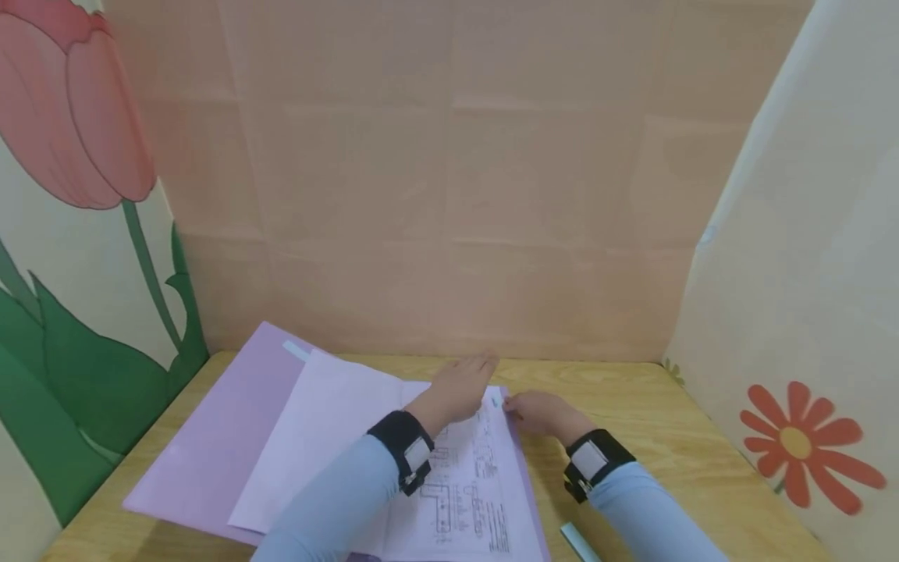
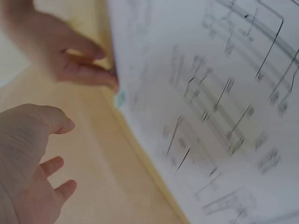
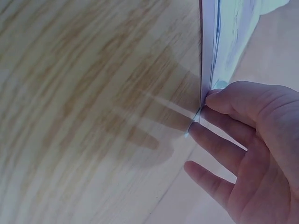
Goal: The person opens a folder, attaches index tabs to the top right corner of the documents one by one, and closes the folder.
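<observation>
The purple folder (image 1: 211,437) lies open on the table (image 1: 618,382). Your right hand (image 1: 541,412) pinches its edge by the teal tab (image 1: 495,403); your left hand (image 1: 460,389), fingers apart, holds nothing. Probably you set this tab; next needs gentle pressing.

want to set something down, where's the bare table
The widest free patch of pale wood-grain table lies between the right hand and the off-white wall with the painted red flower. A narrower band borders the brown backdrop. Crowded: centre and left, with the open purple folder, white printed sheets and left hand; a pale-blue strip lies by the right sleeve.
</observation>
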The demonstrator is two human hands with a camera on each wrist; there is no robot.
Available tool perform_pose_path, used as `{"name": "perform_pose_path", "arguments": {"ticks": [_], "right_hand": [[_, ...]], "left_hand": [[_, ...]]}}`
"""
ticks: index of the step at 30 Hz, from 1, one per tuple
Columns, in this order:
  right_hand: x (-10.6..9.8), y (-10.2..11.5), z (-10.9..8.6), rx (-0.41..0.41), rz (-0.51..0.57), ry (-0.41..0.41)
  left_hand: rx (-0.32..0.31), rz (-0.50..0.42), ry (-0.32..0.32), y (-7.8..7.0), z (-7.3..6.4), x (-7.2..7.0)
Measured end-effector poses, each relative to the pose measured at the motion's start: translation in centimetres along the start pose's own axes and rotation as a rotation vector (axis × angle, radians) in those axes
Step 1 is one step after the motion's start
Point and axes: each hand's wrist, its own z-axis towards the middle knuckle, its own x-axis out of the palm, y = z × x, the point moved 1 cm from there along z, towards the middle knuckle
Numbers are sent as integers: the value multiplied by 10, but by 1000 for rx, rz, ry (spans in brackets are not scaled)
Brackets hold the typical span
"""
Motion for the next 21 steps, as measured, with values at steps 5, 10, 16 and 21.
{"name": "perform_pose_path", "arguments": {"ticks": [5,10,16,21], "right_hand": [[-3,1,2,-64,-13,-25],[-1,2,4,-116,-50,-63],[0,1,4,-68,-43,-55],[-3,1,1,-43,-19,-58]], "left_hand": [[109,125,3,-11,10,29],[74,80,63,-14,12,51],[30,43,113,-15,7,52],[6,101,113,-12,8,57]]}}
